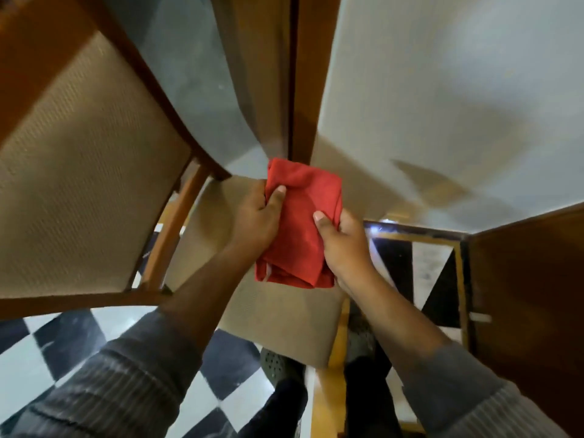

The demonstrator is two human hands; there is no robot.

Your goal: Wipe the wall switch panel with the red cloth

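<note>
A folded red cloth (pixel 300 226) is held in front of me at the middle of the head view, over a chair seat. My left hand (pixel 257 216) grips its left edge, thumb on top. My right hand (pixel 341 241) grips its right edge, thumb pressed on the fabric. Both forearms come up from the bottom in grey ribbed sleeves. No wall switch panel shows in this view.
A wooden chair with a beige woven back (pixel 82 191) stands at the left, its seat (pixel 284 320) below the cloth. A white wall (pixel 442 105) rises at the right beside a brown door frame (pixel 303 77). A dark wooden panel (pixel 531 305) is at right. The floor (pixel 63 339) is black-and-white checkered.
</note>
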